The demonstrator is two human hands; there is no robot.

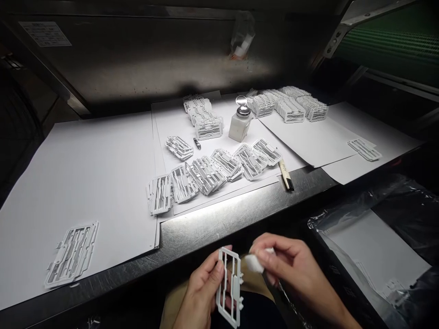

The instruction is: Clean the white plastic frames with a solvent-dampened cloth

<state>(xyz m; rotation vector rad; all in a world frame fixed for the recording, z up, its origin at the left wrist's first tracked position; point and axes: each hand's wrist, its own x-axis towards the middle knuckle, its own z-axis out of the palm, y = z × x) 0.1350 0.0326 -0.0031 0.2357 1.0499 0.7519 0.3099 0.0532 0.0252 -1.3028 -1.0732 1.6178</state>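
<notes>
Below the table's (219,224) front edge, the left hand (200,288) grips a white slotted plastic frame (229,285) upright — the right hand (291,267) pinches a small white cotton pad (254,263) just beside its top corner.

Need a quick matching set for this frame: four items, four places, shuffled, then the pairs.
1. white pad
2. dispenser bottle
3. brush
4. lone frame

A. paper sheet, far left near the edge
B. right hand
C. bench middle, behind the fanned row of frames
D. bare bench edge, right of that row

Pairs: 1-B, 2-C, 3-D, 4-A
</notes>
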